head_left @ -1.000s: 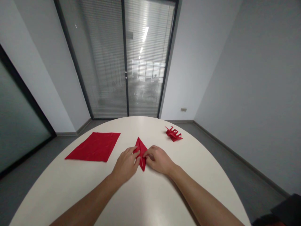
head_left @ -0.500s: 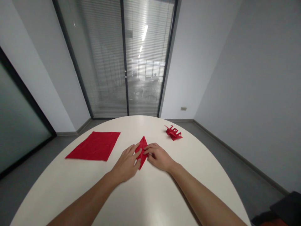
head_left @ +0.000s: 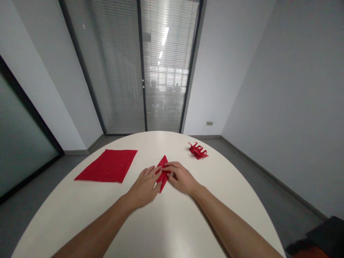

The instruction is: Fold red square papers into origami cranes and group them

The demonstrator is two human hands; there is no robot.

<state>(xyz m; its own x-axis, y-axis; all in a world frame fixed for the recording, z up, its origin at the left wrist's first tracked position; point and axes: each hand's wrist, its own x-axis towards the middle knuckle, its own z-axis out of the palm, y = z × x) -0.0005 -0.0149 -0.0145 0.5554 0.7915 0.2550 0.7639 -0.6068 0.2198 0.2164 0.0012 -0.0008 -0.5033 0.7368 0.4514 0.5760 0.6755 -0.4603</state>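
A folded piece of red origami paper (head_left: 165,161), a narrow diamond with a centre crease, lies on the table between my hands. My left hand (head_left: 145,186) steadies its left side, index finger across the paper and thumb at the lower left edge. From the right, my right hand (head_left: 182,178) pinches a flap near the middle, fingertips on top and thumb by the right edge. Both hands cover part of the paper, so the exact fold under the fingers is hidden.
A flat red paper square (head_left: 107,166) lies to the left on the round white table (head_left: 172,229). Folded red paper figures (head_left: 198,150) sit close together at the far right. A dark object with some red (head_left: 322,236) shows beyond the table's lower right edge.
My right fingers have moved slightly up and left over the paper, and a flap on its right side now sticks out. My left hand has stayed nearly still.
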